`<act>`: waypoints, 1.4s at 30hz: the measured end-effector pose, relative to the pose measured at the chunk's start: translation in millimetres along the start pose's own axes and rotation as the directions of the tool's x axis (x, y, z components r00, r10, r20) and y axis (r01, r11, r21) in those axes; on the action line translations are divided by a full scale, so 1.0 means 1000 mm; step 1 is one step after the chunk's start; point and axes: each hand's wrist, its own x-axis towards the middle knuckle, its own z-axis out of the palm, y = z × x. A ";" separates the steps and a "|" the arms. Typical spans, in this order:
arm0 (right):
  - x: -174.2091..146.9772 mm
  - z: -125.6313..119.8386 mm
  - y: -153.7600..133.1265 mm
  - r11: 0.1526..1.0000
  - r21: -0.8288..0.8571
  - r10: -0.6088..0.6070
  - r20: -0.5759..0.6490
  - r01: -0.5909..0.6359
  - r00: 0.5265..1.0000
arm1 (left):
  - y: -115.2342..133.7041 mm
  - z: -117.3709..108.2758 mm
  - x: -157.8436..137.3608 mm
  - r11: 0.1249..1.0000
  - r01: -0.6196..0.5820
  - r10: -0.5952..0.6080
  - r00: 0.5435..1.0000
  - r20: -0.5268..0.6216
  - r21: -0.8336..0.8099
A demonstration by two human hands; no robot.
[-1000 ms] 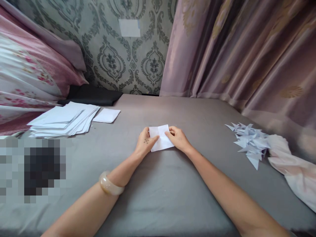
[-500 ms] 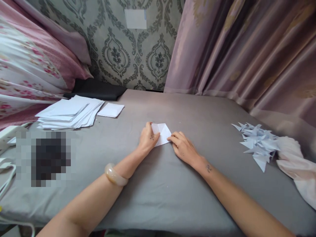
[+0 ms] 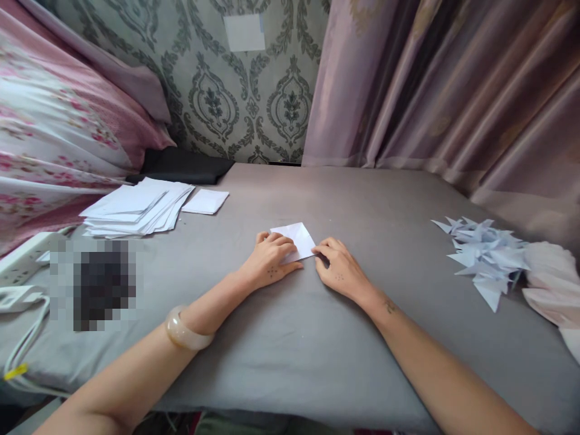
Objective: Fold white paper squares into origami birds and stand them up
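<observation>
A folded white sheet of paper lies on the grey cloth-covered surface between my hands, its right end narrowing to a point. My left hand rests over the paper's left part, fingers stretched across it and the thumb held apart along the near edge. That part of the sheet is hidden under the fingers. At the right corner, my right hand pinches the paper between thumb and forefinger, the other fingers curled. A pale bangle circles my left wrist.
At the back left are a stack of white paper and a smaller paper pile. A power strip with cables lies far left, near a blurred dark object. Pointed folded paper pieces are heaped at right beside pale cloth.
My left hand has turned and slid nearer and left, its thumb coming off the paper's face and its fingers spreading over it. My right hand stays at the right corner. The view has shifted slightly.
</observation>
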 end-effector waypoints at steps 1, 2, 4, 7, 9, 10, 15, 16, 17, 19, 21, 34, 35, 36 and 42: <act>0.000 0.000 0.000 1.000 0.002 -0.001 -0.001 0.001 1.000 | 0.000 0.000 0.000 1.000 -0.014 0.014 1.000 0.002 0.020; 0.000 0.000 0.000 1.000 0.002 -0.003 -0.002 0.003 1.000 | 0.001 -0.001 0.001 0.999 -0.030 0.030 1.000 0.007 0.044; 0.001 0.000 0.001 1.000 -0.004 -0.001 -0.005 0.001 1.000 | 0.004 -0.002 0.004 0.993 -0.066 0.063 0.998 0.029 0.097; 0.003 0.001 0.002 1.000 -0.006 0.013 -0.011 -0.013 1.000 | 0.007 -0.003 0.010 0.984 -0.090 0.083 0.995 0.054 0.152; 0.005 0.001 0.003 1.000 0.005 0.030 -0.012 -0.030 0.999 | 0.006 -0.003 0.014 0.985 -0.091 0.082 0.994 0.067 0.149; 0.006 0.001 0.003 0.999 0.013 0.042 -0.010 -0.042 0.999 | 0.005 -0.003 0.015 0.987 -0.087 0.078 0.994 0.070 0.133; 0.008 0.003 0.003 0.990 0.054 0.128 -0.012 -0.127 0.992 | -0.003 0.001 0.019 0.999 0.031 -0.031 0.999 0.032 0.011; 0.009 0.003 0.003 0.987 0.066 0.147 -0.015 -0.146 0.989 | -0.004 0.003 0.020 0.997 0.070 -0.069 0.997 0.016 -0.022; 0.010 0.004 0.004 0.983 0.078 0.167 -0.017 -0.165 0.986 | -0.005 0.004 0.021 0.993 0.106 -0.106 0.994 0.003 -0.053; 0.012 0.006 0.004 0.975 0.096 0.201 -0.023 -0.198 0.979 | -0.006 0.005 0.023 0.982 0.161 -0.161 0.987 0.000 -0.099; 0.013 0.007 0.003 0.970 0.100 0.224 -0.032 -0.220 0.974 | -0.004 0.004 0.027 0.974 0.198 -0.196 0.980 0.023 -0.110; 0.019 0.013 0.003 0.945 0.098 0.315 -0.040 -0.310 0.948 | 0.002 0.003 0.033 0.942 0.319 -0.314 0.947 0.060 -0.107; 0.020 0.012 0.003 0.942 0.102 0.323 -0.035 -0.319 0.946 | 0.001 0.004 0.034 0.939 0.329 -0.324 0.944 0.068 -0.102; 0.020 0.012 0.003 0.939 0.108 0.332 -0.029 -0.327 0.943 | 0.001 0.005 0.035 0.937 0.336 -0.331 0.941 0.073 -0.096; 0.023 0.001 0.012 0.908 0.180 0.377 0.045 -0.379 0.925 | -0.001 0.005 0.036 0.935 0.341 -0.333 0.938 0.094 -0.093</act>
